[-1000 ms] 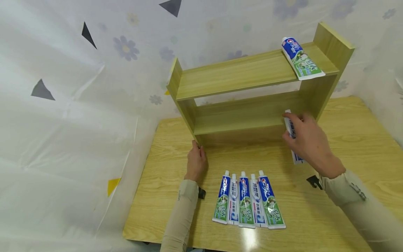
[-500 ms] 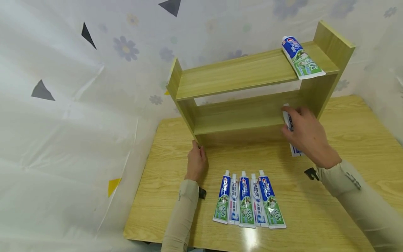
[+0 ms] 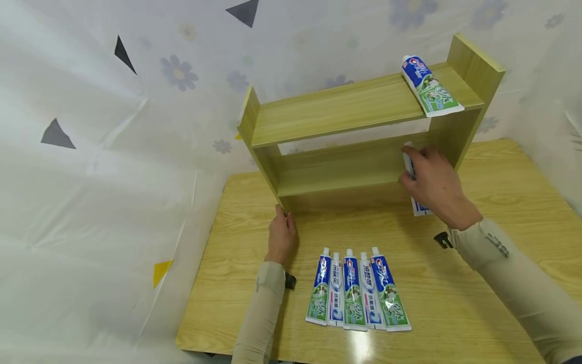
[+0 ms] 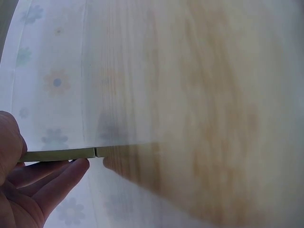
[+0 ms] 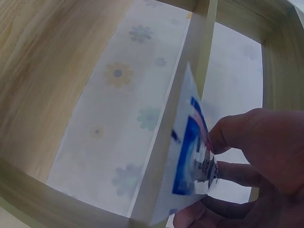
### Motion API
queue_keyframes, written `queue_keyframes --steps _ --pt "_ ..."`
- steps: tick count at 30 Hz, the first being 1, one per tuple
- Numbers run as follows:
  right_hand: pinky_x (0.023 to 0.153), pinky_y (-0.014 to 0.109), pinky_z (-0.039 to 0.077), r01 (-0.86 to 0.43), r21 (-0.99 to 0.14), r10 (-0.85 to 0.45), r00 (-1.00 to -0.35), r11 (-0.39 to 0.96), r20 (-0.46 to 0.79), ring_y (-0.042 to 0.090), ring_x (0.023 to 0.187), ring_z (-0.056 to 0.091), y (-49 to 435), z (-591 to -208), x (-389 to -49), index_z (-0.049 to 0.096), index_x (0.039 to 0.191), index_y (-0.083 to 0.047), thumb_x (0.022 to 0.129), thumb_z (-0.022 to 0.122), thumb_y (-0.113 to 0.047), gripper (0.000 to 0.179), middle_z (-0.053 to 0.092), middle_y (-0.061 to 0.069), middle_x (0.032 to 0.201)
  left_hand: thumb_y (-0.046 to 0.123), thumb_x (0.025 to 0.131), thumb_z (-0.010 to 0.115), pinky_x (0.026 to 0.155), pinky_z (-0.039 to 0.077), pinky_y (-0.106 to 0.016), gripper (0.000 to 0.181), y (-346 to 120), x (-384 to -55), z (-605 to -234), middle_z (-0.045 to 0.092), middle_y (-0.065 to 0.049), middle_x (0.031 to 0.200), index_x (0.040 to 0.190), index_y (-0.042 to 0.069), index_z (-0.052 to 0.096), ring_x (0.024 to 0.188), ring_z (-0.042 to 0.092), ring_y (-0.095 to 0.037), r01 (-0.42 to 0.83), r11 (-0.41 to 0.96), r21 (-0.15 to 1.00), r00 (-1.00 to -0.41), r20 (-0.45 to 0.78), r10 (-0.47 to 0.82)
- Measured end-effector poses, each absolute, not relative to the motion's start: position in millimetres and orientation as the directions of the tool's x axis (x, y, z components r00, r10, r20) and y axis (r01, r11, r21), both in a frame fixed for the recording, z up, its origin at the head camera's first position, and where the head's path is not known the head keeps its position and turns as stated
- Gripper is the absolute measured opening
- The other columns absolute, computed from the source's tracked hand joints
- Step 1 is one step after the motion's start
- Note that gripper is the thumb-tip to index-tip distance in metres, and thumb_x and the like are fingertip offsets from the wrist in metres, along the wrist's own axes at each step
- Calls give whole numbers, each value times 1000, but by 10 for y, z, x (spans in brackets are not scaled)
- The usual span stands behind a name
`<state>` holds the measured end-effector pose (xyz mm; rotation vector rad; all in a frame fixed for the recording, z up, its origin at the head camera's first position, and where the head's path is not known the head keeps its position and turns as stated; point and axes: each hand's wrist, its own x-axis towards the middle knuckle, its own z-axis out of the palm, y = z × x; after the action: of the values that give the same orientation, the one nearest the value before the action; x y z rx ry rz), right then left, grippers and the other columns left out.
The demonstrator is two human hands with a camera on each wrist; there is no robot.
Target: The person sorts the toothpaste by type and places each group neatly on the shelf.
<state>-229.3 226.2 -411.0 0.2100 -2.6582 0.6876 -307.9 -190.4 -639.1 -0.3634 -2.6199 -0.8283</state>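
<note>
My right hand (image 3: 435, 183) pinches a white-and-blue toothpaste tube (image 3: 419, 207) at the right end of the lower board of a wooden shelf (image 3: 329, 174). The right wrist view shows thumb and fingers round the tube (image 5: 187, 154), with its flat end toward the camera; whether it touches the board I cannot tell. My left hand (image 3: 281, 238) grips the bottom of the shelf's left side panel. In the left wrist view that panel (image 4: 59, 155) lies between thumb and fingers. A blue-and-green toothpaste tube (image 3: 429, 88) lies on the top board, at the right.
Several toothpaste tubes (image 3: 352, 293), blue-green and white by turns, lie side by side on the wooden table (image 3: 227, 283), in front of the shelf. Behind stands a wall with a flowered sheet (image 3: 191, 126). The shelf's right side panel (image 3: 475, 71) rises beside the right hand.
My right hand has moved the white tube up, slightly left and deeper over the lower board. The left hand keeps its grip on the panel. The head view has shifted slightly.
</note>
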Motion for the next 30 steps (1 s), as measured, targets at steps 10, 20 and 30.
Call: queue_keyframes --steps 10,20,30 --pt "58 57 48 -246 -393 -62 -903 886 425 44 80 60 2293 -4088 -2474 58 147 8 102 57 -10 49 64 39 107 37 119 33 50 42 -27 36 -1924 -3095 -6392 53 -1 76 132 7 47 59 52 -15 338 809 481 -901 414 131" --pt "52 42 40 -198 -421 -27 -925 885 379 36 69 57 2282 -4080 -2735 57 141 14 100 56 -9 47 64 30 91 34 119 36 50 42 -26 34 -1902 -3057 -6382 54 -1 76 133 6 48 59 52 -12 348 807 478 -895 426 133" --pt "50 41 44 -104 -506 49 -959 857 280 38 71 61 2333 -4090 -2968 51 147 17 100 55 -11 54 66 36 100 36 120 32 48 40 -25 34 -1900 -3061 -6370 53 -1 75 130 7 47 56 50 -11 348 811 470 -896 420 141"
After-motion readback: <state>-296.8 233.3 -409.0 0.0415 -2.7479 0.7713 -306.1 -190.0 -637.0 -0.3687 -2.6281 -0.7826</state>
